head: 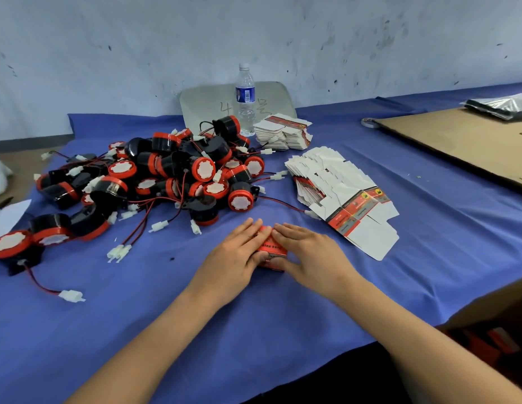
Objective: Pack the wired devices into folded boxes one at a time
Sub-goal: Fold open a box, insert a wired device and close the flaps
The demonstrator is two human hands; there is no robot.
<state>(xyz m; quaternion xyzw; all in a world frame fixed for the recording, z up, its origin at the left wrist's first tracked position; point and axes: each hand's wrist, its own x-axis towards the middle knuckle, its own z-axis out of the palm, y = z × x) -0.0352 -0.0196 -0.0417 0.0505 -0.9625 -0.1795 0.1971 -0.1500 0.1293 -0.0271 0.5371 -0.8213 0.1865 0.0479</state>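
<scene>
A small red folded box [272,249] lies on the blue cloth at the centre. My left hand [236,256] and my right hand [306,253] both lie over it, fingers stretched across its top and thumbs curled at its near side, hiding most of it. Behind them sprawls a pile of black-and-red round wired devices [178,173] with red-black leads and white plugs. Flat unfolded box blanks [338,191] fan out to the right of the pile. A second stack of blanks [283,132] sits further back.
A water bottle [245,97] stands at the back by a grey board leaning on the wall. A brown cardboard sheet [463,141] covers the right of the table, with a plastic bag [501,104] behind it. An open carton [492,339] sits at the lower right.
</scene>
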